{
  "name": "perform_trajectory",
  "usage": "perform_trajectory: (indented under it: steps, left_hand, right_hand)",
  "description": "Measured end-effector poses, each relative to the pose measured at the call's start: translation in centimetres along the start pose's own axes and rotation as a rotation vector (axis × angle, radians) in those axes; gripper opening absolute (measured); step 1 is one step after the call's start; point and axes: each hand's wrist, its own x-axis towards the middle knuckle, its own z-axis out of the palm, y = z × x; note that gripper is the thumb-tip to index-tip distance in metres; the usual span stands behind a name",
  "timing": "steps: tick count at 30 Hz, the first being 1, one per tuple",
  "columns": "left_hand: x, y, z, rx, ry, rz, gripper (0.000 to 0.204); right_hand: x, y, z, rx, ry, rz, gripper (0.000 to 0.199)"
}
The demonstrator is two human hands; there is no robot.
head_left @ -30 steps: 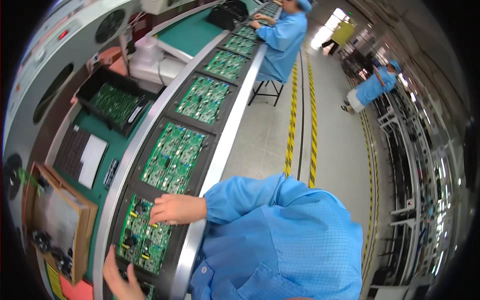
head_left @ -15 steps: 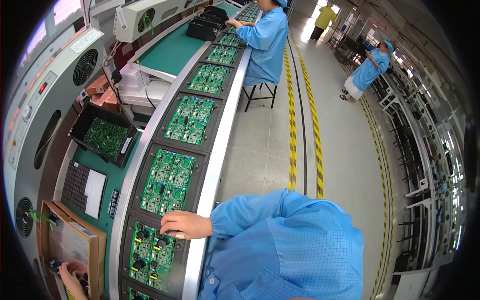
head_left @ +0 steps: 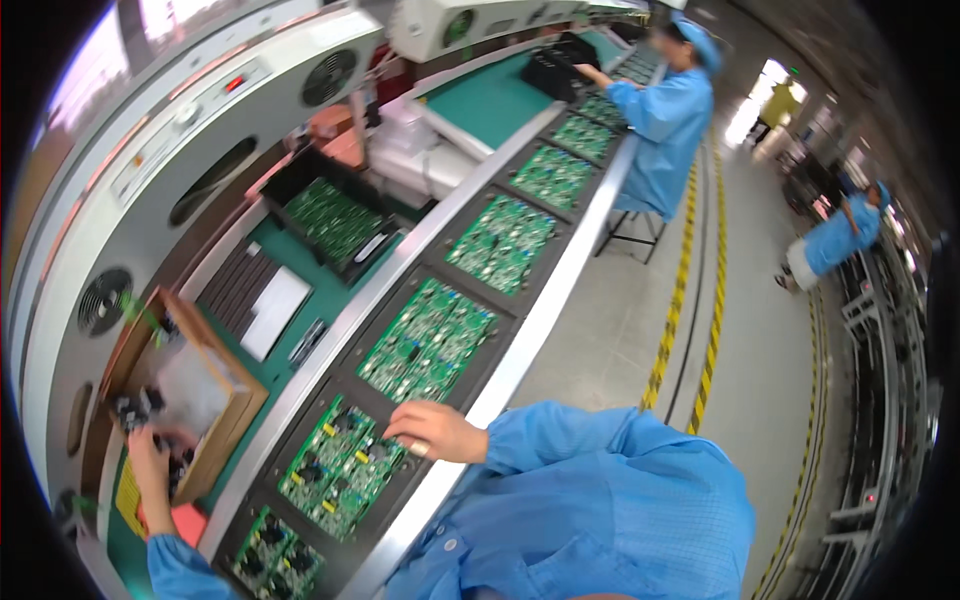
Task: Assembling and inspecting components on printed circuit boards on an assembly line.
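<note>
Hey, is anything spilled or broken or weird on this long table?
Nothing stands out. The green boards lie in a row in dark trays, and I see no spill. The cardboard box looks slanted, but this lens bends things near its edge. Tiny cracks would be too small to see.

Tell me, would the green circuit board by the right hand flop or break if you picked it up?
The green circuit board probably wouldn't flop: it looks flat and straight-edged. It may be fragile, since small parts, like the yellow components, crowd its top. It likely wouldn't roll, being flat and roughly rectangular.
</note>
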Motion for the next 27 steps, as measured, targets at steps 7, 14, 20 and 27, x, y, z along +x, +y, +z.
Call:
perform_trajectory:
  steps: [7,14,20,27]
  left_hand:
    - [-3.5,18.2,-10.1,-0.679,-0.111,-0.326,0.025]
    - [-10.8,27.4,-7.9,-0.993,-0.069,0.012,0.036]
    - [-14.1,28.8,-6.0,-1.008,-0.093,-0.146,0.034]
    - [-16.1,29.9,-5.6,-0.667,-0.165,0.035,0.033]
  right_hand:
    - [0.2,-0.1,-0.6,0.017,0.063,0.072,0.021]
    - [5.3,-0.3,-3.7,0.018,0.057,0.083,0.019]
    - [13.7,1.4,-2.1,0.007,0.104,-0.188,0.021]
    - [14.3,2.1,-0.5,0.061,-0.079,-0.168,0.022]
